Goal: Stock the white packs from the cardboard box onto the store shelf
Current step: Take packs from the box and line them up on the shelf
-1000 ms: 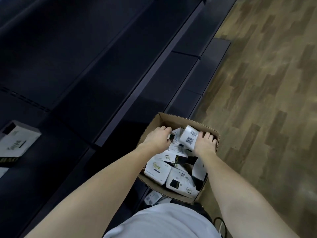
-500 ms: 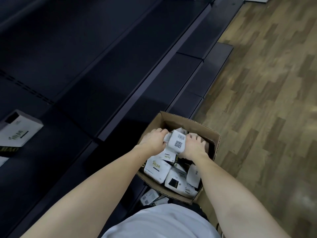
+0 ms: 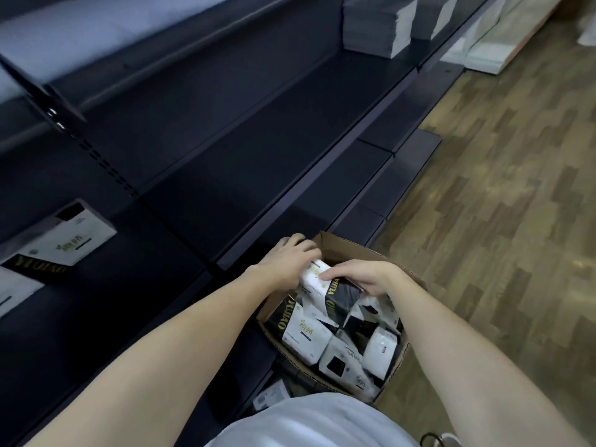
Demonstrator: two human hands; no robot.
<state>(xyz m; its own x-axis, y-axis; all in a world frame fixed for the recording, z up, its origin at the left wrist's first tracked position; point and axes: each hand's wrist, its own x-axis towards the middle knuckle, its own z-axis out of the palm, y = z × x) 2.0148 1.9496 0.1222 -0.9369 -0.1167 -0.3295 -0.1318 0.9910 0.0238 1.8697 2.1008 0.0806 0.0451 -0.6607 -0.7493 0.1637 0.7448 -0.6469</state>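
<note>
An open cardboard box (image 3: 346, 250) stands on the floor against the dark store shelf (image 3: 258, 146); several white packs with black panels (image 3: 306, 340) fill it. Both of my hands are over its far end, gripping one white pack (image 3: 314, 277) between them. My left hand (image 3: 290, 259) curls round the pack's far left end. From the right side my right hand (image 3: 361, 279) grips it, thumb on top. Two white packs (image 3: 69, 245) lie on the shelf at the far left.
Stacks of grey-white goods (image 3: 377, 24) sit on the shelf far back. The wooden floor (image 3: 483, 221) runs along the right. A white pack (image 3: 269, 395) lies under the box's near left corner. Low dark plinth steps (image 3: 416, 150) edge the shelf base.
The view has tilted up along the shelf. Both hands have raised the pack a little and turned it, so its barcode face no longer shows.
</note>
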